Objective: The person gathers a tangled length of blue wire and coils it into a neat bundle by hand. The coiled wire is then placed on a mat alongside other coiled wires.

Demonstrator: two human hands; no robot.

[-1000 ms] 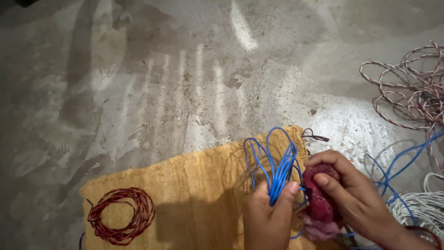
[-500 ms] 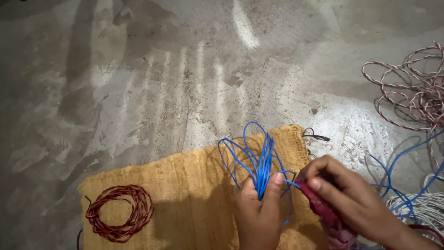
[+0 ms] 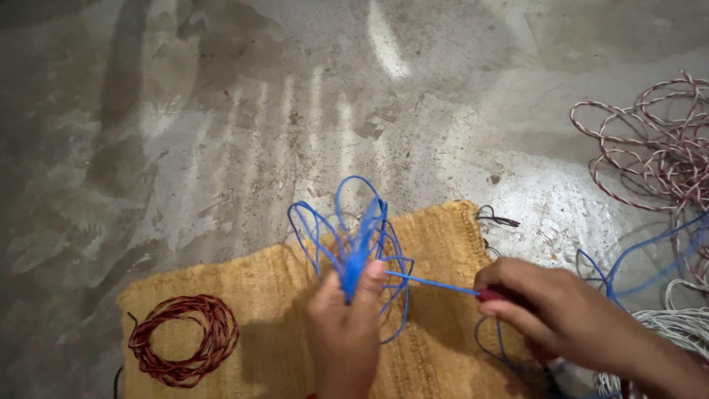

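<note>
— What have you got in your hands?

— My left hand (image 3: 343,332) is closed around a bunch of blue wire (image 3: 353,236), thumb pressed on top, with the loops fanning up and out above my fist. One strand runs taut from that bunch across to my right hand (image 3: 550,314). My right hand is closed too, fingers pinched on that strand through a dark red cloth (image 3: 493,295), of which only a bit shows at my fingertips.

— Any boxes or bins around?

— None in sight. Everything lies loose.

— What is under you?

— A yellow woven mat (image 3: 273,310), lying on a bare grey concrete floor (image 3: 258,111) that is stained and scuffed, with patches of light across it. Both hands hover over the mat. A coil of red wire (image 3: 185,340) rests on the mat's left part, well apart from my left hand.

— And off to the sides?

— At the right, a loose tangle of red-and-white twisted wire (image 3: 650,140) lies on the floor, with white wire (image 3: 676,325) lower down near my right wrist and more blue strands crossing between them. The floor beyond the mat, ahead and to the left, is open concrete.
</note>
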